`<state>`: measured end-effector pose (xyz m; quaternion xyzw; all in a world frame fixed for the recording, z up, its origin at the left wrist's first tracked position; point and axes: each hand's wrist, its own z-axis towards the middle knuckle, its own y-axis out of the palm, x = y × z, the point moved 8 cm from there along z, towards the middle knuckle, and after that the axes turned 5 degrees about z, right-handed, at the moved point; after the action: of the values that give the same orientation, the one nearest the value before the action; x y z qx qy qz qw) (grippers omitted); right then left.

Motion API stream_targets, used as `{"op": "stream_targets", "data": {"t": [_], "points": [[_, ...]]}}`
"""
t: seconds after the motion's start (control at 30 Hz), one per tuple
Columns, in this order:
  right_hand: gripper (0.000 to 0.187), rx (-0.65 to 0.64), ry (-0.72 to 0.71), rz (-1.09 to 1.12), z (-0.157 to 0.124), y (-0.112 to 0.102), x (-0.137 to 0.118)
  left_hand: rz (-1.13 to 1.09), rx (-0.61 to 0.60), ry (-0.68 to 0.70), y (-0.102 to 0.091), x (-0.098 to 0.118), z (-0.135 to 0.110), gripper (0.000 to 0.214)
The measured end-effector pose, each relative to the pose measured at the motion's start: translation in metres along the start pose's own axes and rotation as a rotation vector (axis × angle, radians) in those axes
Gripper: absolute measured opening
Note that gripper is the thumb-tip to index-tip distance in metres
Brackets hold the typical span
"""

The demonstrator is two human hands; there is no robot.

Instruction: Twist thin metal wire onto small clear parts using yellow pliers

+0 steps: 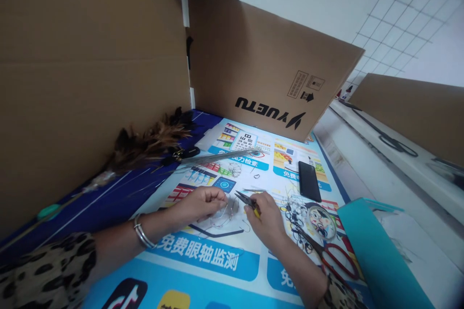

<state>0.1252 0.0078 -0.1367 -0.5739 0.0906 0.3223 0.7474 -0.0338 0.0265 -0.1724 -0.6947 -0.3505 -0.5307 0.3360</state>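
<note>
Left hand (208, 203): we see its fingers pinched together on a thin wire (220, 220), two silvery bangles (143, 231) at the wrist.
Right hand (268, 215): we find it wrapped around small pliers (246, 199) with yellow grips, the jaws slightly parted and pointing towards the left hand, apart from its fingers.
Thin wire: we make it out below the left fingertips, over the printed sheet (203, 275); its exact shape is too faint for us to follow.
Cardboard panel (253, 58): we read YUETU in black, upside down, with a leaf-like mark beside the Y; a black arrow and boxed print sit above, too small for us to read.
Sheet's large banner: we read 免费眼轴监测 in white on blue.
Sheet's far banners: we read 力检查 at the end of one, below an eye chart (244, 140) of E shapes; the other begins 免费, its rest partly hidden by the black phone (309, 181).
Sheet's near edge: we spot a dark tile with the TikTok note and a yellow tile whose lettering we cannot read.
Wire bundle (228, 155): we see it lying across the sheet beyond both hands.
Right side: we see black rings (297, 217), a round clear dish (321, 222) showing a cartoon face, and red-handled scissors (339, 260).
</note>
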Motion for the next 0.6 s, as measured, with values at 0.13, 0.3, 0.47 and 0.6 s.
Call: {"op": "stream_targets", "data": {"t": [0.13, 0.3, 0.47, 0.6], "points": [[0.020, 0.052, 0.023, -0.003, 0.001, -0.005, -0.001, -0.029, -0.011, 0.033, 0.000, 0.001, 0.000, 0.024], [0.021, 0.045, 0.036, -0.029, 0.000, -0.007, 0.001, -0.073, -0.002, 0.030, -0.002, -0.001, 0.002, 0.027], [0.021, 0.004, 0.037, -0.093, 0.002, -0.009, 0.006, -0.085, -0.011, 0.013, -0.002, -0.004, 0.003, 0.029], [0.016, -0.064, -0.010, -0.204, 0.004, -0.012, 0.004, -0.105, -0.018, 0.017, -0.003, -0.004, 0.005, 0.029]]}}
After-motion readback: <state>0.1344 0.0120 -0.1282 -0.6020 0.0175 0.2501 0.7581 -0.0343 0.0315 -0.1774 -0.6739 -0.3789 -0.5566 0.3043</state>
